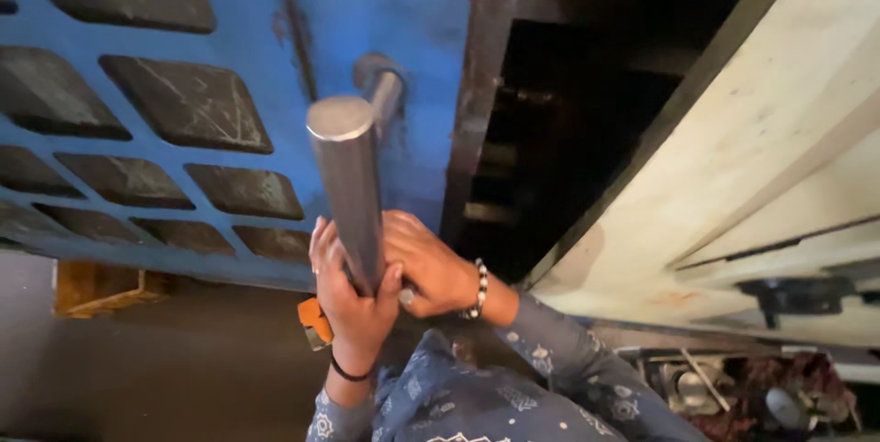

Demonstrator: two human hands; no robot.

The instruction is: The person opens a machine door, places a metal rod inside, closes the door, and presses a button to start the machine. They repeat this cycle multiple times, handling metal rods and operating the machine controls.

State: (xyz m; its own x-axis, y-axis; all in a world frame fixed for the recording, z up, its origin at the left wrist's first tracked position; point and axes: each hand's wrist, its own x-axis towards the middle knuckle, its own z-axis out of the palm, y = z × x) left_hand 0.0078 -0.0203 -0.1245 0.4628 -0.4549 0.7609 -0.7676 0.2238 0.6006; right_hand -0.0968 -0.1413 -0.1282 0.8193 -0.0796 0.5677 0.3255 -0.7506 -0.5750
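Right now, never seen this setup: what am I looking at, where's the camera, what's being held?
One picture, taken from a camera worn on a person's head, looking down at their own two bare hands. Both hands, the left hand and the right hand, are wrapped around a long round grey steel bar that points up toward the camera. Behind it stands a big blue-painted metal machine body with dark recessed panels, and a short grey steel peg sticks out of it near the bar. To the right is a cream-coloured metal housing. A small orange object shows beside the left hand; what it is cannot be told.

Factory floor: heavy blue machine door (229,57)
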